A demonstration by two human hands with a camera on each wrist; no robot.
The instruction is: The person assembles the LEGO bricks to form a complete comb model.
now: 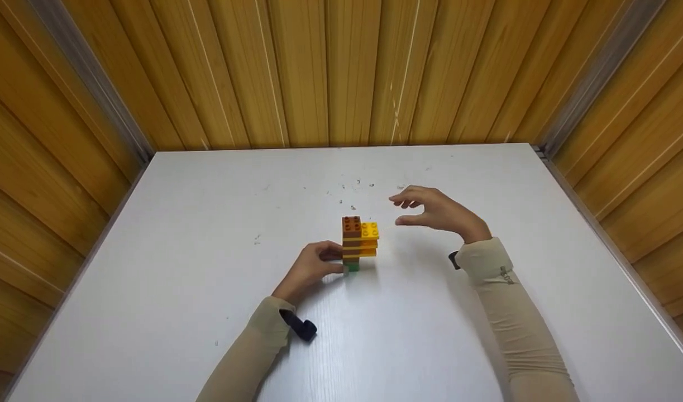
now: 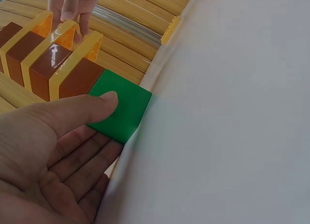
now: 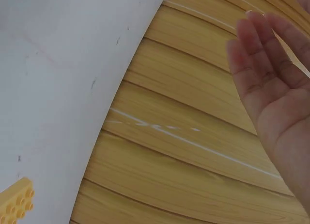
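A tower of toy building bricks (image 1: 351, 237) stands upright on the white table, with a green brick (image 2: 121, 105) at its foot. Above the green one, brown bricks (image 2: 46, 64) alternate with thin yellow plates that jut out to the right. My left hand (image 1: 316, 265) holds the tower low down, its thumb pressed on the green brick and the fingers behind it. To the right of the tower, my right hand (image 1: 433, 209) hovers above the table, apart from the bricks. It holds nothing, and its fingers (image 3: 264, 64) are loosely bent.
A separate yellow piece (image 2: 171, 30) shows near the table edge in the left wrist view. A studded yellow plate (image 3: 17, 200) is partly visible in the right wrist view. Wood-look panel walls (image 1: 347, 72) enclose the white table (image 1: 179, 223) at the back and sides.
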